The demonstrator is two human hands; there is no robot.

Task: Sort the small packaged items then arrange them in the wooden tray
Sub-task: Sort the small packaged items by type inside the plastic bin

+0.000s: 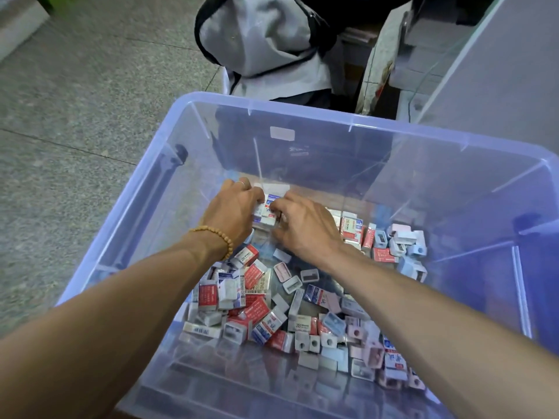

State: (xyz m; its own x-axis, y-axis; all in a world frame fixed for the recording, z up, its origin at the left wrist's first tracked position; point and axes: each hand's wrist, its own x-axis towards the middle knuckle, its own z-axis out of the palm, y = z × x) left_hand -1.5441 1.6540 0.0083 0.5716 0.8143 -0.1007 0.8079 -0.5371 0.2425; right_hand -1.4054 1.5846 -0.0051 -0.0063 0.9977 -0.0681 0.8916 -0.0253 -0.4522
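While both your arms reach down into the translucent blue-tinted plastic storage bin (pixel 169 164), head view shows your hands meeting at its far inner side, over the back edge of the pile. Your left hand (pixel 234 211), with a tan beaded bracelet (pixel 216 235) on the wrist and a thin ring (pixel 240 182) on one finger, has its fingers curled round a small stack of white-and-blue packaged boxes (pixel 267 208). Your right hand (pixel 305 225) comes in from the other side, fingers bent, thumb and fingertips pinching the same stack; the two hands are just beside each other with the stack between them. Exact count in the stack: cannot tell, hands cover most of it. Loose pile of small packaged items (pixel 272 309) covers the bin floor near you and to the right: red-and-white boxes, blue-and-white boxes, pale grey, pink and light-blue small plastic pieces with round holes, all jumbled, touching and overlapping, no order. One red-and-white box marked 2B (pixel 351 228) lies just right of your right hand. Wooden tray: a brown strip shows through the bin floor behind your hands, cannot tell what it is. Outside the bin, a grey fabric bag with black trim (pixel 266 40) sits beyond the far rim on speckled grey stone floor (pixel 75 101). White label sticker (pixel 282 133) on the bin's far wall.
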